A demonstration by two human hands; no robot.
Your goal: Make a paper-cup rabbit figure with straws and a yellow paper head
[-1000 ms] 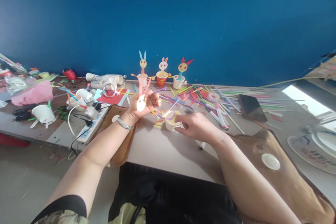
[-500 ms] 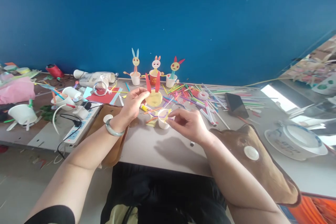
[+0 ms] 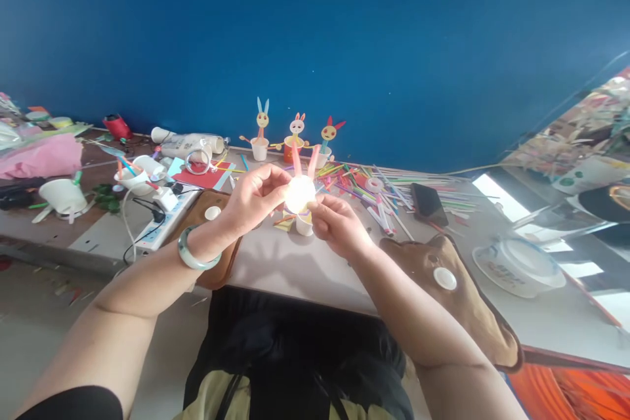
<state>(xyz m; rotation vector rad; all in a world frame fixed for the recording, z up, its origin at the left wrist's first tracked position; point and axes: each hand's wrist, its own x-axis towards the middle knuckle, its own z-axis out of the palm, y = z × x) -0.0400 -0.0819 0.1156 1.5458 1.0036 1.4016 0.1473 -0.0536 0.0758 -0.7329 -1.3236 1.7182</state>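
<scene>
Held up in front of me is a round paper rabbit head with two long upright ears. Bright light washes its face out to white, and the ears look pinkish. My left hand pinches its left edge between thumb and fingers. At the lower right edge, my right hand has thumb and fingers closed on the same piece. A small white paper cup stands on the table just below and behind it, partly hidden. Yellow paper pieces lie left of the cup.
Three rabbit-headed cup figures stand against the blue wall. Colourful sticks and pens are strewn to the right, near a black phone. Brown cushions lie either side. A power strip with cables lies left.
My right hand has left the cup and risen to the rabbit head's right edge. The head has turned into the light, going from yellow to glaring white. My view has shifted slightly.
</scene>
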